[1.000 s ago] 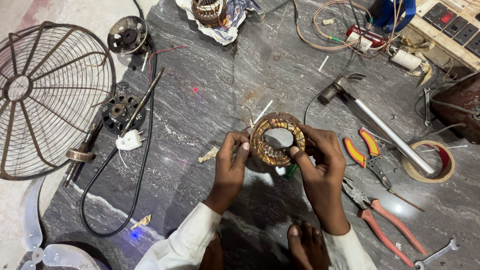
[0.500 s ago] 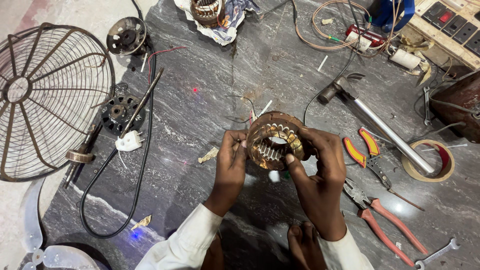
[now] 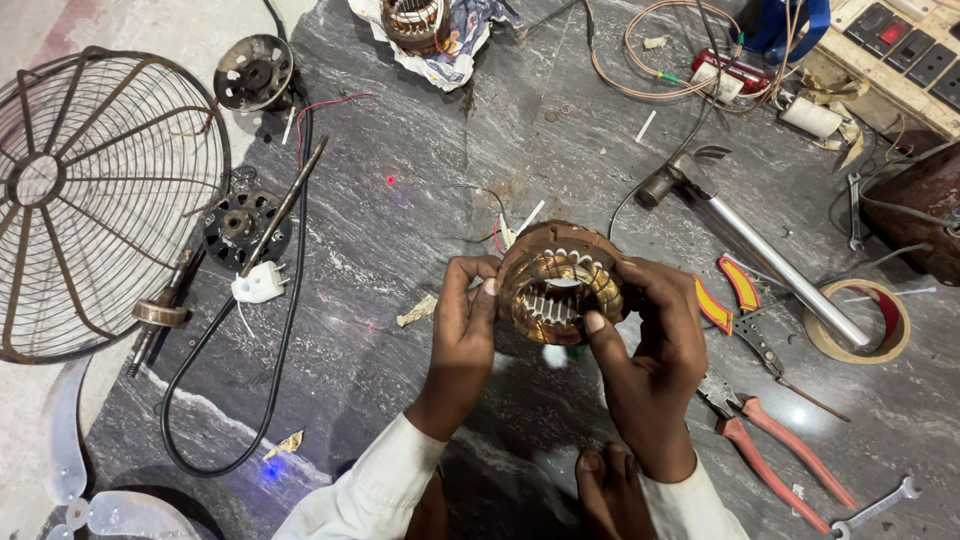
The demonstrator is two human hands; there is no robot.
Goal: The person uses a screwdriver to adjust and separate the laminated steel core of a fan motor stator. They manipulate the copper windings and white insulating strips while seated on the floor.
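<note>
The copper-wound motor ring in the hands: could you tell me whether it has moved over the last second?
Yes. The motor ring has tipped up from lying flat to facing the camera, and sits a little higher, toward the hammer, which has stayed put.

Place: a small repair workshop for electric fans, worked at floor level.
Surface: a grey marbled stone slab serves as the work area; a bare foot rests on it at 6 o'clock.
Fan parts: a wire fan guard at 9 o'clock, a pale fan blade at 8 o'clock, a rotor shaft and a copper-wound stator at centre.
Tools: a hammer at 2 o'clock, red-handled pliers and a spanner at 4 o'clock, a tape roll at 3 o'clock.
Power: a switchboard and loose wires at 1 o'clock.
</note>
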